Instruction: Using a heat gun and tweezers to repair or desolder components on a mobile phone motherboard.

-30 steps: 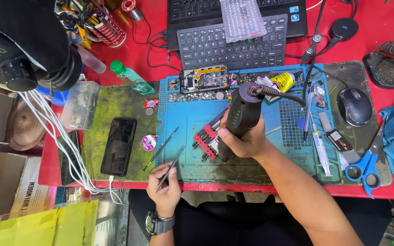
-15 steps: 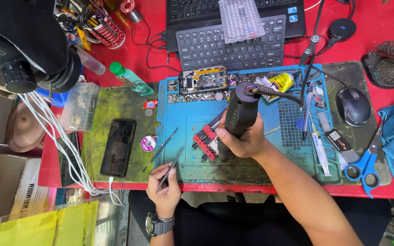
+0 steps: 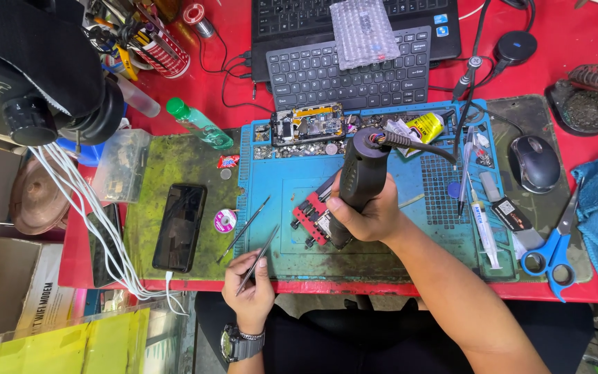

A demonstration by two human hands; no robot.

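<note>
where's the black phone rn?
In the head view the black phone lies flat on the green mat, left of the blue work mat, beside a small solder wick spool and up-left of the left hand.

left hand pinched low, wrist bent, right hand fisted, forearm angled

On the desk, a phone lies left of the work mat; a mouse sits right, a keyboard behind.

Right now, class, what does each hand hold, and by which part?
The right hand holds the black hot-air handle around its lower body. The left hand pinches tweezers near their rear end.
</note>
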